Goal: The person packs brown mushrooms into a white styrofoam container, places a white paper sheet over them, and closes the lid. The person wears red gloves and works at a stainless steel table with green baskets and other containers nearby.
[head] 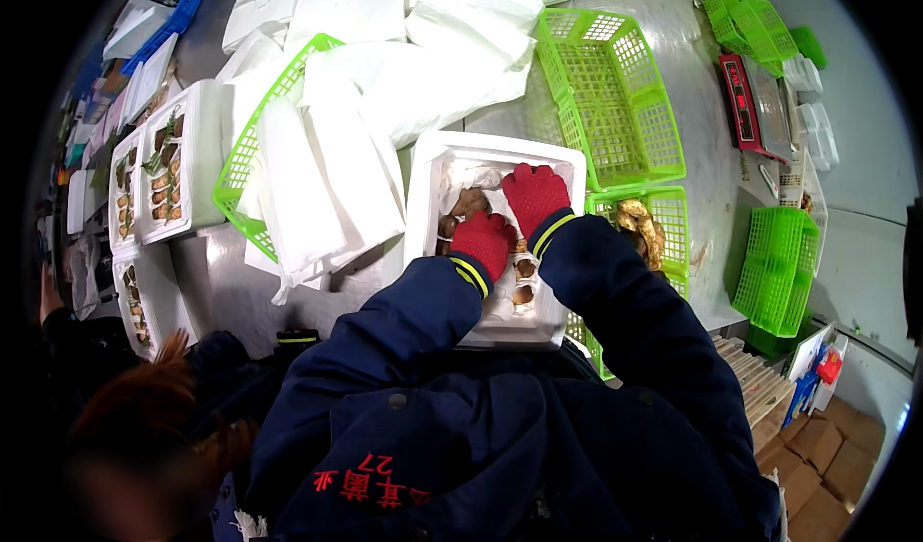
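Note:
A white foam box (424, 203) lined with white paper lies before me, with brown mushrooms inside. Over its middle is my left hand (482, 243) in a red glove, beside a large brown mushroom (470, 202) and a smaller dark one (448, 226). My right hand (536, 194), gloved likewise, reaches into the box's upper right part. Both hands are seen from the back; their fingertips and anything in them are hidden. Below them, a column of mushrooms (524, 269) rests along the right side on the paper. Pale mushrooms sit in a green basket (674, 218) just right of the box.
A green basket (660, 120) stands beyond the box. White paper sheets (339, 160) cover another basket (245, 163) on the left. Packed foam boxes (205, 160) stand further left, near another person's head (137, 405). A red scale (743, 106) is at far right.

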The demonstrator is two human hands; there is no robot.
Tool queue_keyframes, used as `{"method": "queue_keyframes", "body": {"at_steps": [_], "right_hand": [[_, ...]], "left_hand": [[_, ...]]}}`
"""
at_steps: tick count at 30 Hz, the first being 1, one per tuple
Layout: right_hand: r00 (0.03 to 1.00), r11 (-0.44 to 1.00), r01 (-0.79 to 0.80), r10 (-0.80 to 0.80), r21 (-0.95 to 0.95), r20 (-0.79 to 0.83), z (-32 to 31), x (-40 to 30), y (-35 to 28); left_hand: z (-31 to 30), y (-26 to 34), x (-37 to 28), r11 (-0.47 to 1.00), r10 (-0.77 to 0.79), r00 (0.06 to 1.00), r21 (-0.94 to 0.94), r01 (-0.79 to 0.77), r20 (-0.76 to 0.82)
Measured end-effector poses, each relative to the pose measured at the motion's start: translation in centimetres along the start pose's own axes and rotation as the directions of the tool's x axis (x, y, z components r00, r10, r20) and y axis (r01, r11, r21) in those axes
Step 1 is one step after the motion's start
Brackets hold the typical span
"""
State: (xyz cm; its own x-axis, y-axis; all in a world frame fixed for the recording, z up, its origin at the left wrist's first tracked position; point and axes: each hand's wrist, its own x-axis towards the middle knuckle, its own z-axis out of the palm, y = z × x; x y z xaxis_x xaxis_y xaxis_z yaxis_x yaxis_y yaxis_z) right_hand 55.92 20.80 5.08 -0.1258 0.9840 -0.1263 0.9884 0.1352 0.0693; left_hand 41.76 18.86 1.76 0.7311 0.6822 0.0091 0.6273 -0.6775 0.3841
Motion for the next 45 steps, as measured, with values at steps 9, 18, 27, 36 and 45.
{"method": "queue_keyframes", "body": {"at_steps": [9,18,27,36,45], "right_hand": [[0.998,0.974,0.026,-0.011,0.225,-0.069,0.1,-0.7,-0.2],[0.992,0.969,0.06,-0.031,0.24,-0.123,0.9,-0.3,-1.6],[0.992,0.974,-0.018,0.046,0.227,-0.117,2.7,-1.1,-1.5],[0.991,0.93,-0.13,0.11,0.344,0.076,2.3,-1.2,-1.6],[0.998,0.945,-0.056,0.048,0.322,0.033,1.2,-1.4,-0.5]], "left_hand": [[0.7,-0.7,-0.6,0.999,0.051,0.997,-0.002,-0.051,-0.064],[0.4,-0.9,-0.8,0.997,-0.002,0.999,0.074,0.0,0.036],[0.6,0.1,-0.4,0.999,-0.038,0.99,0.002,0.038,0.135],[-0.2,-0.6,-0.8,1.0,-0.014,0.986,0.009,0.013,0.165],[-0.7,-0.3,-0.7,0.999,-0.008,0.98,0.041,0.0,0.197]]}}
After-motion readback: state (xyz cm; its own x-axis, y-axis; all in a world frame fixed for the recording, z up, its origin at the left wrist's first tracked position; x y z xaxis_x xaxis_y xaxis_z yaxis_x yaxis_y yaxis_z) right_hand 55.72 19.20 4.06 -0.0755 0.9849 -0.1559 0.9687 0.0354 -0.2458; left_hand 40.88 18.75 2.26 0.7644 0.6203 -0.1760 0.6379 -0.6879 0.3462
